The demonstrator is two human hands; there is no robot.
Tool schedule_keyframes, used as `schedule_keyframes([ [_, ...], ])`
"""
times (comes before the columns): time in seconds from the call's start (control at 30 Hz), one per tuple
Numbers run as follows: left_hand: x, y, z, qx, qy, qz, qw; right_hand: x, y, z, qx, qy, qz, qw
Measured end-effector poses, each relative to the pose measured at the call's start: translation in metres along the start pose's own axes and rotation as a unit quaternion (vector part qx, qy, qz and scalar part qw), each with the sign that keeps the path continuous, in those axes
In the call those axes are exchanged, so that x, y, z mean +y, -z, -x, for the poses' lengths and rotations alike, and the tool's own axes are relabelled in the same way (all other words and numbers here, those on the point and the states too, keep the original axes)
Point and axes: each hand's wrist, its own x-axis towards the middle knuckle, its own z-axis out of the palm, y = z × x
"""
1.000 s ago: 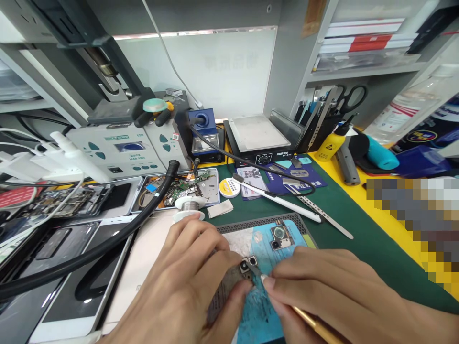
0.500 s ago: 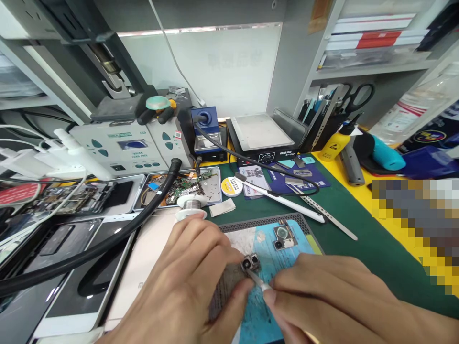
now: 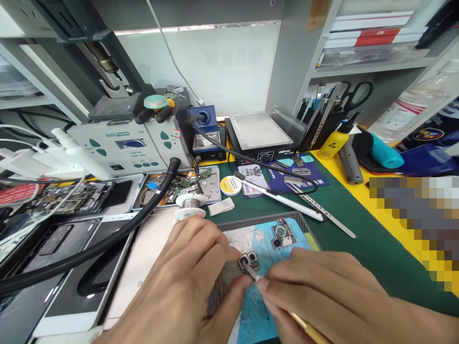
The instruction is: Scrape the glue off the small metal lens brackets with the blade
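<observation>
My left hand (image 3: 184,274) pinches a small dual-lens phone camera module (image 3: 252,258) between thumb and index finger, low over a blue and grey work pad (image 3: 255,313). In my right hand (image 3: 328,291) is a precision knife (image 3: 305,327) with a gold-coloured handle, held like a pen. Its metal tip meets the left lens of the module; whether it has gone under the lens edge I cannot tell. A second, larger camera module (image 3: 281,232) lies on the pad beyond my right hand.
A solder spool (image 3: 189,206) stands just beyond my left hand. A thick black hose (image 3: 143,217) crosses phones at left. Behind the pad lie a tray of circuit boards (image 3: 215,190), a round tin (image 3: 230,186), a white pen-like tool (image 3: 283,199) and a hot plate (image 3: 260,131).
The knife tip has moved from the module's lower edge up onto its left lens. My right hand has shifted slightly left, showing more of the gold handle. My left hand keeps its pinch.
</observation>
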Motion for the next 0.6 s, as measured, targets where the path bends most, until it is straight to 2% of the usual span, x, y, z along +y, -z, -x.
schedule_keyframes([
  [0.37,0.0008,-0.0036,-0.0021,0.021,0.008,-0.034,0.999,-0.0012,-0.0006,-0.0014,0.013,-0.012,-0.005,1.0],
  [0.6,0.002,-0.0001,-0.0006,0.004,0.009,-0.019,1.0,-0.0022,0.0023,-0.0012,0.019,-0.016,0.01,1.0],
])
